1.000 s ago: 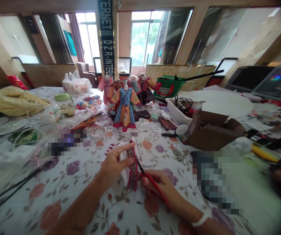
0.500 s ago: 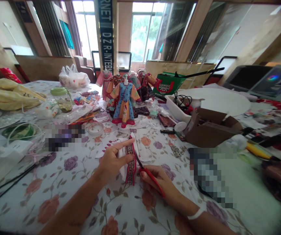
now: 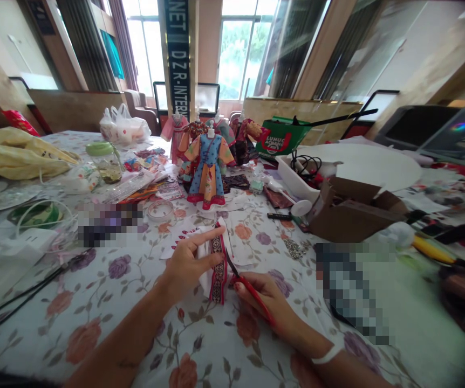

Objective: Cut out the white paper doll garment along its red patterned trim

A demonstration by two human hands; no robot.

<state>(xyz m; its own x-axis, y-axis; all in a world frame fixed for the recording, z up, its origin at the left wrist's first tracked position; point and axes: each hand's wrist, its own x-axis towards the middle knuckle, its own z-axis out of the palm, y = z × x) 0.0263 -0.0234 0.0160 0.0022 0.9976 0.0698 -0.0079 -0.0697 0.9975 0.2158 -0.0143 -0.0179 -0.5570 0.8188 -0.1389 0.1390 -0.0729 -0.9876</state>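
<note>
My left hand point(image 3: 190, 262) grips a strip of white fabric with a red and dark patterned trim point(image 3: 218, 272), its thumb lying on the trim and its index finger stretched along the top. In my right hand point(image 3: 267, 296) is a pair of red-handled scissors point(image 3: 257, 299), fingers closed round the handles. The dark blades lie against the right edge of the trim and point away from me. Beneath and behind the strip lies white fabric with red markings point(image 3: 179, 237). A roll of clear tape point(image 3: 160, 211) sits just beyond my left hand.
Small dresses on stands point(image 3: 207, 170) rise at the back centre. To the right are a cardboard box point(image 3: 354, 215), a white tray point(image 3: 297, 178) and a green bag point(image 3: 283, 134). A lidded jar point(image 3: 107, 164), yellow bag point(image 3: 18, 153) and white cables point(image 3: 34, 237) lie left.
The scissors have shifted slightly, their blades now closer along the trim's right edge. My left hand keeps its hold on the fabric. The whole view has moved a little.
</note>
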